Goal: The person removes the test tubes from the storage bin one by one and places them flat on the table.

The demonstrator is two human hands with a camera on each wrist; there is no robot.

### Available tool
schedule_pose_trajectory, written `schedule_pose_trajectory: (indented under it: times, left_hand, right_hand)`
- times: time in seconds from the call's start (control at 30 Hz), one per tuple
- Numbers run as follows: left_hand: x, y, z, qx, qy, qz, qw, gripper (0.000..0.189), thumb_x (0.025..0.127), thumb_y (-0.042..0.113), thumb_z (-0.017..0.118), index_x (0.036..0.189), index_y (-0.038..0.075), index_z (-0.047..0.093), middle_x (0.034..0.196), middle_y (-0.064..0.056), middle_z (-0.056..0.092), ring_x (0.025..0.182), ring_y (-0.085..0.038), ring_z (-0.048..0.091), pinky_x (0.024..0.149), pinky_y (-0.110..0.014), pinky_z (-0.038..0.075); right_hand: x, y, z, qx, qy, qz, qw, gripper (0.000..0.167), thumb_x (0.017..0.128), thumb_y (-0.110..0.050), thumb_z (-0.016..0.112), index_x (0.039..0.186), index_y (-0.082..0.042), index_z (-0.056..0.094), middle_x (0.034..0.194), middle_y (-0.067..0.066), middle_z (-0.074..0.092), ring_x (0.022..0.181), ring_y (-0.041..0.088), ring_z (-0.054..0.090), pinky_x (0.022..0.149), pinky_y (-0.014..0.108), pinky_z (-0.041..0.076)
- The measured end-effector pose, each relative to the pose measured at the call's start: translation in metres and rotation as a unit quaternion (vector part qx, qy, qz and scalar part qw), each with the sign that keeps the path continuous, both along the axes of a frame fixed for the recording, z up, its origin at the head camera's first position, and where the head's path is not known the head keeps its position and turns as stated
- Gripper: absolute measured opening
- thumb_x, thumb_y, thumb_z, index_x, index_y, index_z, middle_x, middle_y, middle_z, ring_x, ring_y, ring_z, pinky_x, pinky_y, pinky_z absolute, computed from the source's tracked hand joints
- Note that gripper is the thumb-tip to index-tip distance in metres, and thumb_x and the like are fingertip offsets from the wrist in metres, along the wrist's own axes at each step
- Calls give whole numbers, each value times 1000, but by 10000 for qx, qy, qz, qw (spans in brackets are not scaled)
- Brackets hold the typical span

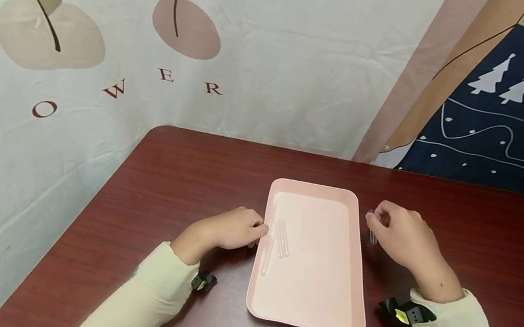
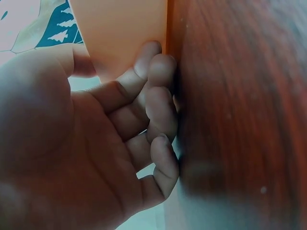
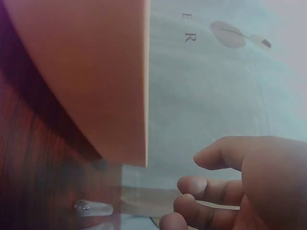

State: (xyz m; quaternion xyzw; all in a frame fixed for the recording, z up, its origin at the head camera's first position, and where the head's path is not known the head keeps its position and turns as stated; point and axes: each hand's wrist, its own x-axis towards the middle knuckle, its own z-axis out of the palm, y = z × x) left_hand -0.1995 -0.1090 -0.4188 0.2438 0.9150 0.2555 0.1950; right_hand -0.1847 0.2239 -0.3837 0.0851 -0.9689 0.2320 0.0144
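A pink tray (image 1: 312,286) lies on the table. Several clear tubes (image 1: 283,239) rest along its left side. The left hand (image 1: 233,229) grips the tray's left rim; in the left wrist view, curled fingers (image 2: 160,105) lie against the outer wall and the thumb reaches over the edge. Right of the tray, the right hand (image 1: 407,238) hovers above clear tubes (image 1: 372,237) on the table, partly hidden under it. From the right wrist, a round-ended tube (image 3: 93,208) appears apart from the fingers, and the thumb and fingertips (image 3: 192,184) have a gap between them.
The dark red wooden table (image 1: 198,176) extends around the tray. Behind it hangs a pale cloth with printed flowers and letters (image 1: 296,77), and a navy cloth with white trees (image 1: 513,135) is at the right.
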Motion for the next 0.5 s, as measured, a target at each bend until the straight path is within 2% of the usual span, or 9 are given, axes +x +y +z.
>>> schedule_pose_trajectory:
  times: [0.23, 0.5]
  left_hand:
    - [0, 0, -1, 21, -66, 18, 10000, 41, 97, 25, 39, 65, 12, 62, 60, 4, 58, 55, -8, 49, 60, -25, 43]
    - [0, 0, -1, 52, -110, 40, 9999, 41, 96, 25, 39, 66, 10, 63, 59, 6, 56, 55, -8, 49, 60, -25, 43]
  right_hand:
    - [6, -10, 6, 64, 34, 126, 9999, 19, 97, -24, 56, 90, -9, 64, 64, 0, 56, 58, 16, 48, 50, 31, 37]
    - [13, -20, 11, 112, 280, 278, 9992, 16, 95, -23, 58, 86, -11, 63, 61, 0, 52, 55, 15, 44, 49, 30, 35]
